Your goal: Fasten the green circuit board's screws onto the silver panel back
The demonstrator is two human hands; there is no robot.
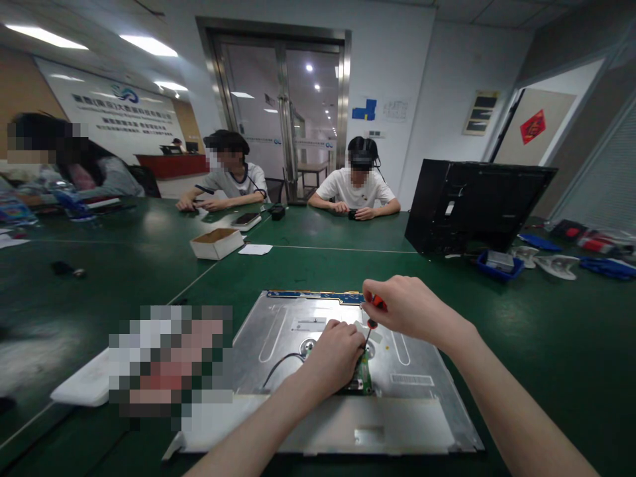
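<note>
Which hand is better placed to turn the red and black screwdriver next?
Probably the right. The right hand holds the red and black screwdriver by its handle; the left hand sits beside its shaft, partly covering the green circuit board.

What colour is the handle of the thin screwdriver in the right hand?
The thin metal-shafted screwdriver's handle is red-orange with black, showing best in the head view.
</note>
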